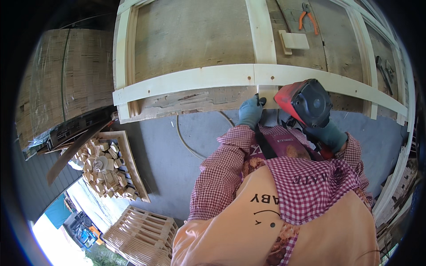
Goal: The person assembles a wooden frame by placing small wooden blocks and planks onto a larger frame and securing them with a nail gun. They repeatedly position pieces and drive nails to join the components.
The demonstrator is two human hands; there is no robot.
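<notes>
In a blue glove with dark fingertips, my left hand (251, 111) is closed at the left edge of a short pale wooden block (269, 94). That block sits below the front rail (195, 74) of a wooden frame, near the joint between two boards. My right hand (330, 134), also gloved, grips a red and black nail gun (306, 103) by its handle. The tool's head lies just right of the block, over the rail's near edge. Its body hides the nose, so contact with the wood cannot be seen.
Orange-handled pliers (308, 18) and a small wooden piece (295, 41) lie on the bench inside the frame; dark tools (384, 74) lie right. A hose (184, 144) curves across the floor. Left stand a crate of offcuts (133, 159), a pallet stack (140, 235) and wrapped boards (66, 75).
</notes>
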